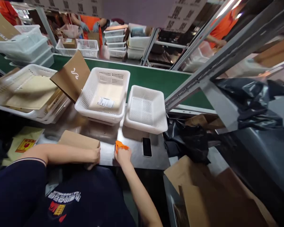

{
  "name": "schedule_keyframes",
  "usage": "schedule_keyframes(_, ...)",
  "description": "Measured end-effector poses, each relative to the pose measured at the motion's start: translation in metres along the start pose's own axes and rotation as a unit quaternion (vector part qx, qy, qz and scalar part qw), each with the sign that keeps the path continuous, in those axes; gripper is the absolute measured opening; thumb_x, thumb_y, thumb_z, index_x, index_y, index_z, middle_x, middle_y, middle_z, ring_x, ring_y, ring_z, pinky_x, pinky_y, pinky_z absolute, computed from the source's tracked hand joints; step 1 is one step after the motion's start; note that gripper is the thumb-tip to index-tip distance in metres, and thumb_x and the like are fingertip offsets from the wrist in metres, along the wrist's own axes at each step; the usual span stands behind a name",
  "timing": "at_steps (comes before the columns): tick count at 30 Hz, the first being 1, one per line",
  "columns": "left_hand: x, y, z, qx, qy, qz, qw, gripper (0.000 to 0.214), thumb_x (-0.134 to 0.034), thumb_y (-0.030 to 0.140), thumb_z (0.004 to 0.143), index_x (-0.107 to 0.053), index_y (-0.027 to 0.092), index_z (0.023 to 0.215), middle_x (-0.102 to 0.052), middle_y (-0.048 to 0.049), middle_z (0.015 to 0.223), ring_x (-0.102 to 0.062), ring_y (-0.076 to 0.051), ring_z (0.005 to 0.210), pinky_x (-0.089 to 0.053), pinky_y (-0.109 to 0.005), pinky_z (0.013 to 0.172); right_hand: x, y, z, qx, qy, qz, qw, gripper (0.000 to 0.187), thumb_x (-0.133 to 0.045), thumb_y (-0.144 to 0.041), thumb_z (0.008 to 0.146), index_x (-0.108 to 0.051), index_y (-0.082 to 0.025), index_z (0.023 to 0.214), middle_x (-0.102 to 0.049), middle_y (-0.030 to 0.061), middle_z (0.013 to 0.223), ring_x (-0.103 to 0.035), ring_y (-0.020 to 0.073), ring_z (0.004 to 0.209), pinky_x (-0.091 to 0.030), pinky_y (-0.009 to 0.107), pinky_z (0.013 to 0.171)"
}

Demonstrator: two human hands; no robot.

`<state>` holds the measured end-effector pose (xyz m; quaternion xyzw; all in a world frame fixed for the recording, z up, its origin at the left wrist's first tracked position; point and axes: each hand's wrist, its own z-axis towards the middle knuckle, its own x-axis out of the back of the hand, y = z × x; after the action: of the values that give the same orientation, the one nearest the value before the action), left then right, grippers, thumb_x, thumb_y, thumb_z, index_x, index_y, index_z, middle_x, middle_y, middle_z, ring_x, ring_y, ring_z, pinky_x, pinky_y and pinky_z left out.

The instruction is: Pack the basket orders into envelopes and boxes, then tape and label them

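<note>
My left hand [94, 156] grips the near right edge of a closed brown cardboard box [79, 139], with my forearm across the front of it. The box lies on the metal table [137, 160] right in front of me. Just to the right, apart from the box, my right hand [123, 155] is closed around a bright orange plastic tool [119, 145]. Its exact kind is partly hidden by my fingers. A dark-screened phone [146, 147] lies on the table to the right of that hand.
Behind the box stands a white basket [85, 94] with a labelled parcel [109, 97]; another white basket [162, 108] is beside it. Envelopes fill a basket [35, 115] at left. A green conveyor [142, 77], a slanted metal post [191, 83] and cardboard [198, 189] border the area. Co-workers stand beyond.
</note>
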<state>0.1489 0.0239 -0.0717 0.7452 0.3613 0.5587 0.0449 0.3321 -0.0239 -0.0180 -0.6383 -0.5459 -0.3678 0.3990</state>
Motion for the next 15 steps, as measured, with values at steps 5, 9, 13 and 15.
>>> schedule_keyframes(5,0.044,-0.019,-0.051,-0.198,-0.043,0.017,0.979,0.073,-0.079,0.026,0.052,-0.078,0.03,0.125,-0.077,-0.0115,0.126,-0.062,-0.045,0.13,-0.022,-0.065,0.127,-0.011,0.017,0.008,-0.017,0.064,0.015,0.998,0.032,-0.057,-0.035,0.102,-0.074,-0.011,0.114,-0.078,0.0224,0.111,-0.072,0.0339,0.112,-0.04,0.048,0.114)
schedule_keyframes(9,0.064,-0.039,-0.104,-0.052,0.049,0.091,0.993,0.119,-0.078,0.036,0.059,-0.031,0.021,0.167,-0.023,-0.027,0.172,-0.018,-0.056,0.158,-0.006,-0.086,0.116,0.039,-0.006,0.02,0.041,0.132,0.036,0.99,0.034,-0.048,-0.041,0.107,-0.074,-0.021,0.114,-0.079,0.016,0.114,-0.069,0.0311,0.112,-0.041,0.044,0.11)
schedule_keyframes(13,0.071,-0.046,-0.123,0.012,0.044,0.096,0.994,0.123,-0.084,0.038,0.056,-0.032,0.025,0.167,-0.019,-0.0271,0.174,-0.019,-0.056,0.157,-0.014,-0.083,0.118,0.152,-0.042,0.072,0.109,0.225,0.053,0.967,0.039,-0.039,-0.035,0.11,-0.074,-0.019,0.118,-0.076,0.016,0.118,-0.065,0.0288,0.115,-0.041,0.039,0.105)
schedule_keyframes(15,0.077,-0.052,-0.13,0.018,0.091,0.073,0.993,0.117,-0.086,0.038,0.056,-0.04,0.03,0.164,-0.022,-0.0225,0.174,-0.023,-0.056,0.156,-0.019,-0.079,0.12,0.206,-0.06,0.11,0.069,0.196,0.031,0.978,0.034,-0.043,-0.029,0.109,-0.072,-0.018,0.124,-0.074,0.0165,0.124,-0.063,0.0286,0.119,-0.043,0.038,0.103)
